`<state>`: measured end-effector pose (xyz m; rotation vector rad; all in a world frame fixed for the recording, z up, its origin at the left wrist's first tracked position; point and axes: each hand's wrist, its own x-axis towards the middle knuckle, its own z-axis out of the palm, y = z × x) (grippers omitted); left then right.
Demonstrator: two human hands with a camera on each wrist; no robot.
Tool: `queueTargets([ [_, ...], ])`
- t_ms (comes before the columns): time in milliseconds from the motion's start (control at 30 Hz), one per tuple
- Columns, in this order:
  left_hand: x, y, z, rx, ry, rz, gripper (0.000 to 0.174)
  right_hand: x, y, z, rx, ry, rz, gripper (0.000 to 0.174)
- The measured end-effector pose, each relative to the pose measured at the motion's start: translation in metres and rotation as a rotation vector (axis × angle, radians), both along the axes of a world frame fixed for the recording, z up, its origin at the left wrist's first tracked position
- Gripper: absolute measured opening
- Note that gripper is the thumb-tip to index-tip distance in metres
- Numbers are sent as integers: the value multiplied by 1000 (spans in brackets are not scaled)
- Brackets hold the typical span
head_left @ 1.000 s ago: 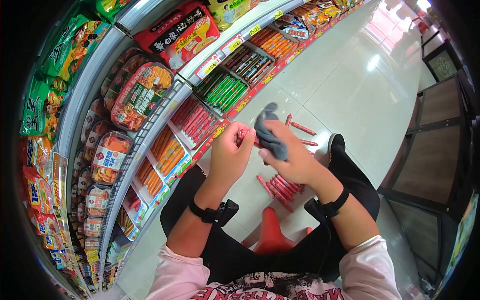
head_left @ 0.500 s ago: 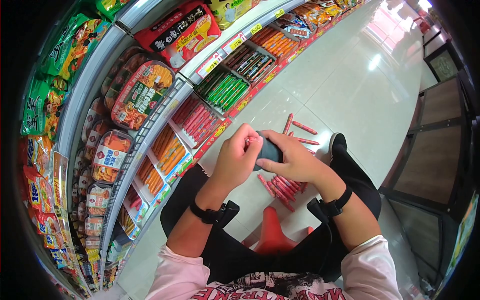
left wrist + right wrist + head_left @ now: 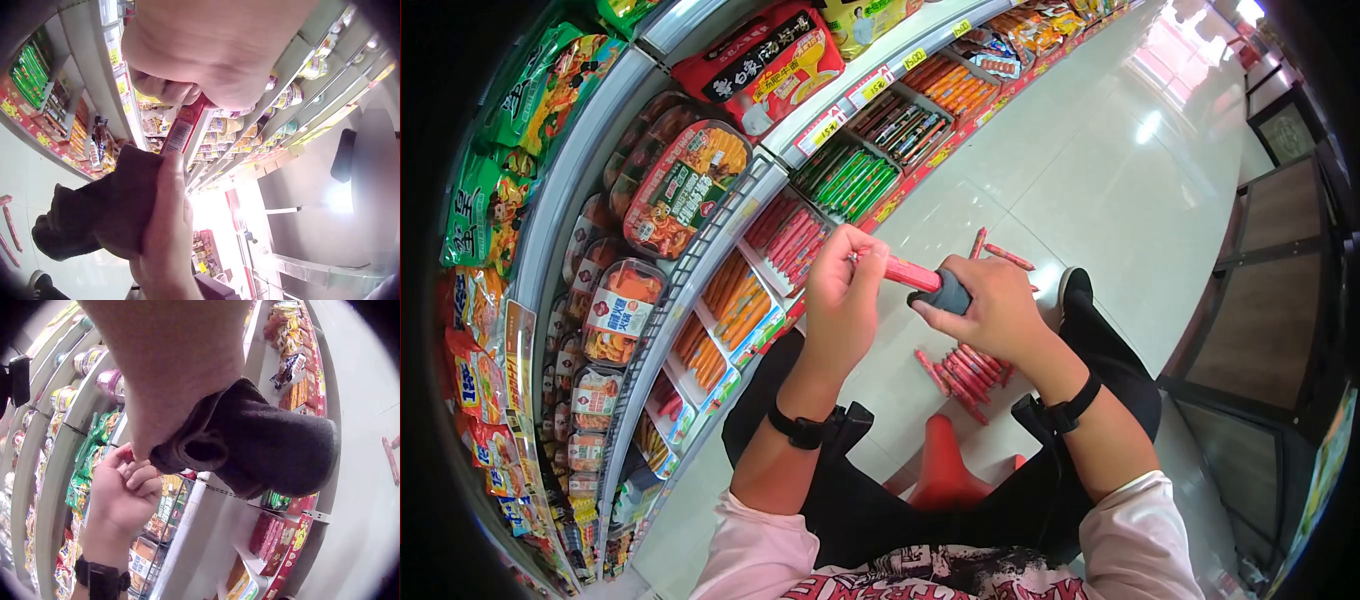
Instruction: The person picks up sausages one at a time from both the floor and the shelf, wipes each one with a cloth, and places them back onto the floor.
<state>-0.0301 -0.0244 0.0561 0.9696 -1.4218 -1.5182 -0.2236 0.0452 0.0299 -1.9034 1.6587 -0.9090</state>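
Note:
A red-wrapped sausage stick [image 3: 910,274] spans the gap between both hands in the head view. My left hand [image 3: 847,300] pinches its left end. Around the other end my right hand [image 3: 997,310] grips a dark grey cloth [image 3: 950,292], which hides that end. In the left wrist view a barcode shows on the sausage wrapper [image 3: 179,135], and the cloth [image 3: 119,200] hangs in loose folds from the right hand. The right wrist view has the cloth [image 3: 275,447] covering most of the sausage, with the left hand [image 3: 122,494] beyond it.
Several red sausage sticks [image 3: 968,378] lie piled on the tiled floor, with a few loose ones [image 3: 1008,256] farther off. A red stool [image 3: 940,465] stands between the legs. Shelf trays on the left hold pink sticks [image 3: 785,240] and green sticks [image 3: 850,182]. Dark cabinets [image 3: 1265,290] line the right.
The cloth hung loosely over the right hand, then was bunched close against the left. Now the left hand has moved away to the left, baring a length of sausage between the hands.

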Motion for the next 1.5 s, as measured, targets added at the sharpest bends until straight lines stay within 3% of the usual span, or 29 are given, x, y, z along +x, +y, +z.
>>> queueTargets([
  [167, 6, -7, 1, 107, 122, 105, 17, 1, 2, 3, 69, -216, -135, 43],
  [267, 7, -9, -2, 150, 151, 156, 23, 3, 0, 14, 361, -1017, -237, 45],
  [400, -4, 0, -2, 104, -30, 49, 27, -13, -13, -17, 279, -1038, -388, 56],
  [567, -2, -2, 0, 191, -245, -115, 45, -19, -16, -25, 328, -1321, -520, 56],
  [733, -5, 5, -2, 231, -263, -192, 56, -20, -13, -22, 332, -1621, -616, 53],
  [1267, 4, 16, 7, 117, -289, -272, 58, -23, 5, -52, 339, -1809, -454, 41],
  [1433, 6, 28, -1, 59, -273, -443, 56, -27, 21, -33, 282, -1811, -458, 42],
  [1500, 3, 36, -17, 75, -237, -500, 55, -33, 17, -46, 170, -1876, -352, 46],
])
